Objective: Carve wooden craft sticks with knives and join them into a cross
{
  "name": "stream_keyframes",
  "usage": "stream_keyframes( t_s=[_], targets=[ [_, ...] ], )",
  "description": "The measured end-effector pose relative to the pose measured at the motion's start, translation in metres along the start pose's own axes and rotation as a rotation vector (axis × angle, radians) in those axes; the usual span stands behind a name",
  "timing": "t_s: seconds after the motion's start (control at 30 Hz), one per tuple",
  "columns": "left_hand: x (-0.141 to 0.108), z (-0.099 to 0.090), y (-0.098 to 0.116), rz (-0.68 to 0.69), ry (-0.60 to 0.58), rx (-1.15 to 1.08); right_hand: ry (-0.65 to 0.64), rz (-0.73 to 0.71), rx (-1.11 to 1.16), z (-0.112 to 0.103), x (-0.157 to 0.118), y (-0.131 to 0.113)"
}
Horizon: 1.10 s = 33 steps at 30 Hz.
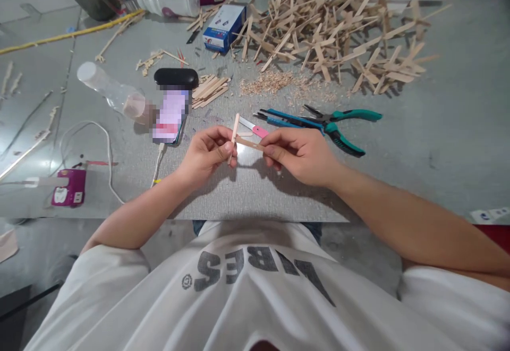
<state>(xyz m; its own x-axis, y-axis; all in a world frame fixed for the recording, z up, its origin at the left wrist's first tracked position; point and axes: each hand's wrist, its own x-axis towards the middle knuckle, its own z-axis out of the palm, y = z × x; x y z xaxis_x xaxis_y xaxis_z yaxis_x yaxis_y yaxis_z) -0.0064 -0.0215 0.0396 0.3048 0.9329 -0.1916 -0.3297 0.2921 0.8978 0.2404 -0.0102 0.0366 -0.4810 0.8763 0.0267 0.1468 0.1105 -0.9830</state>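
My left hand [207,155] pinches an upright wooden craft stick [236,123] between thumb and fingers. My right hand [303,152] grips one end of a second craft stick [251,144], whose other end meets the upright one at my left fingertips. Whether the two are joined there, I cannot tell. Just behind my hands lies a pink-handled craft knife [260,131] with its blade showing. Past my right hand rest a blue slim tool [287,117] and long-nose pliers [338,128] with green and black handles, partly overlapping.
Crossed wooden-stick pieces [319,32] form a big pile at the back right, with wood shavings [274,82] before it. Loose sticks [209,91], a phone [171,112], a black case [176,78], a bottle [113,93], a blue box [225,27] and a purple power adapter [75,187] lie around.
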Motion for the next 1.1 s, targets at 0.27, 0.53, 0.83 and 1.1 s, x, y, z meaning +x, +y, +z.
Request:
stream_keyframes(
  t_s=[0.27, 0.53, 0.83, 1.1],
  targets=[
    [0.000, -0.002, -0.001, -0.035, -0.059, 0.016, 0.022, -0.019, -0.118, -0.007, 0.003, 0.004],
    [0.002, -0.002, -0.006, -0.065, -0.131, -0.094, 0.080, -0.051, -0.222, -0.005, -0.001, 0.002],
    [0.000, -0.003, -0.008, -0.105, -0.111, -0.109, 0.108, -0.181, -0.353, -0.004, -0.008, 0.001],
    [0.000, -0.004, -0.011, -0.120, -0.094, -0.105, 0.041, -0.204, -0.411, -0.008, -0.006, 0.000]
  ],
)
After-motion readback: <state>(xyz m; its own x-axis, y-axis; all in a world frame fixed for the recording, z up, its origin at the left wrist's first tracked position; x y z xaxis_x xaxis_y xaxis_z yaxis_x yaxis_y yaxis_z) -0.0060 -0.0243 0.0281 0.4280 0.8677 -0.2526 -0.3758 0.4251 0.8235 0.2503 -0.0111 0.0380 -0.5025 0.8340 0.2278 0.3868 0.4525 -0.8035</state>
